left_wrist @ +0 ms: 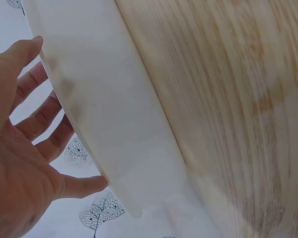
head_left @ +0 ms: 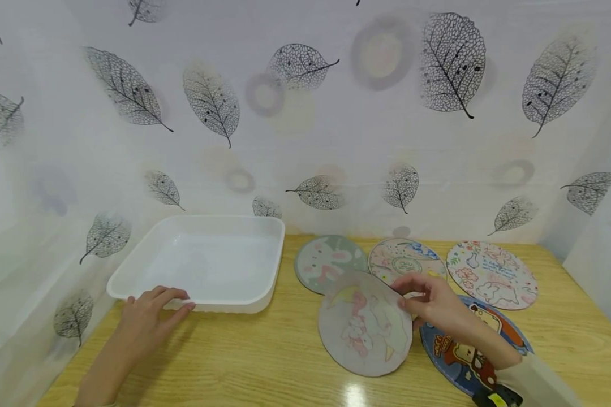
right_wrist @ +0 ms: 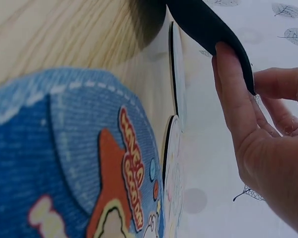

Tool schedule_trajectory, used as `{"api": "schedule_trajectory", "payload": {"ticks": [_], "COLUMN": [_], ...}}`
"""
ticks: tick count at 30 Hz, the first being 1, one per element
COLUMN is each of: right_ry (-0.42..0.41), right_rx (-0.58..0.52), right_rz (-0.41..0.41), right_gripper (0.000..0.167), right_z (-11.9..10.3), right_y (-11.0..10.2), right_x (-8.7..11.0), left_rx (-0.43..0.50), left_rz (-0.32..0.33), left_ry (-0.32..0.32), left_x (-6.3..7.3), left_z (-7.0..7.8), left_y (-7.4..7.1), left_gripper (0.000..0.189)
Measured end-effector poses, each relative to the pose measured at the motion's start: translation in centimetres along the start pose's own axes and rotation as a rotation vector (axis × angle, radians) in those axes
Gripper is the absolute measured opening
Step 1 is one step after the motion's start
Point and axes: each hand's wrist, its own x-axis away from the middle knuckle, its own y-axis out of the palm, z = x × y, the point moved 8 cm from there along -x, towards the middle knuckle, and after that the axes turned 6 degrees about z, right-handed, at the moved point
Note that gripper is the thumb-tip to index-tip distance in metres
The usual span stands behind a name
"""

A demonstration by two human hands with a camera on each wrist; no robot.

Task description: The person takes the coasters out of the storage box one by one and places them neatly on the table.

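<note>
My right hand (head_left: pixel 430 302) pinches the upper right edge of a pale round mouse pad (head_left: pixel 366 333) with a pink and yellow cartoon print. In the right wrist view the pad's black backing (right_wrist: pixel 208 29) bends between thumb and fingers. A blue denim-look pad (head_left: pixel 476 345) lies below that hand, partly hidden by the forearm. My left hand (head_left: pixel 150 316) grips the front rim of a white tray (head_left: pixel 267 297). The left wrist view has the thumb at the outer side of the rim, with other fingers reaching over it.
Behind the held pad lie a green rabbit pad (head_left: pixel 315 263), a pink floral pad (head_left: pixel 387 254) and a white floral pad (head_left: pixel 491 274) on the wooden table (head_left: pixel 244 356). A leaf-printed curtain (head_left: pixel 336 135) hangs around the back and sides.
</note>
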Motion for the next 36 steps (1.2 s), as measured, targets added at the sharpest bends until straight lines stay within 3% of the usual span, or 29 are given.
{"api": "schedule_trajectory", "payload": {"ticks": [9,18,28,36], "right_ry": [0.033,0.01,0.057,0.014], "right_rx": [0.063,0.161,0.257,0.323], "right_rz": [-0.032,-0.056,0.09,0.096], "right_gripper": [0.031,0.058,0.027,0.014], "right_z": [1.1,1.3,1.8,1.6], "right_y": [0.1,0.2,-0.6,-0.8], "right_x": [0.1,0.0,-0.3,-0.1], "left_rx": [0.0,0.022,0.027,0.03], "left_rz": [0.006,-0.002,-0.029,0.002], "left_ry": [-0.002,0.006,-0.022,-0.009], "left_x": [0.1,0.2,0.0,0.1], "left_z": [-0.1,-0.1,-0.2,-0.2], "left_y": [0.1,0.2,0.3,0.2], "left_gripper": [0.015,0.016,0.015,0.015]}}
